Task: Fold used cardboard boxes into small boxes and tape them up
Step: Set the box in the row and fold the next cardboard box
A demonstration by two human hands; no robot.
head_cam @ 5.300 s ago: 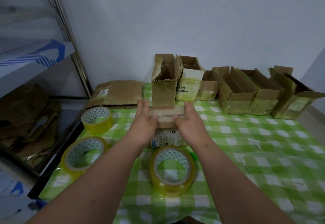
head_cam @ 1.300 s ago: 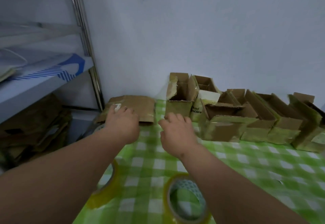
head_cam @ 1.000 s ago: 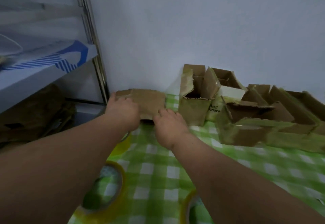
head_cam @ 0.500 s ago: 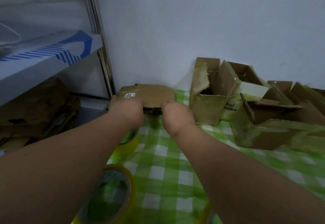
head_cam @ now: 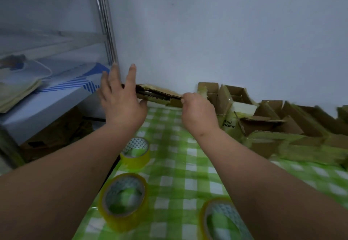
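Observation:
A flattened brown cardboard box (head_cam: 158,93) is lifted off the table at the far left, seen almost edge-on. My right hand (head_cam: 197,110) pinches its right end with curled fingers. My left hand (head_cam: 120,98) is at its left end with fingers spread and straight, thumb under the cardboard edge. Three rolls of yellowish clear tape lie on the green checked tablecloth: one far (head_cam: 135,152), one near left (head_cam: 123,200), one at the bottom edge (head_cam: 222,222).
A row of folded, taped small boxes (head_cam: 263,124) stands along the white wall at the right. A metal shelf rack (head_cam: 105,23) with a blue-striped white board stands left of the table, with flattened cardboard stacked below (head_cam: 56,136). The tablecloth (head_cam: 175,164) lies between my arms.
My hands reached from the finished box row over to the flat cardboard at the far left and raised it off the table; my left fingers have spread open.

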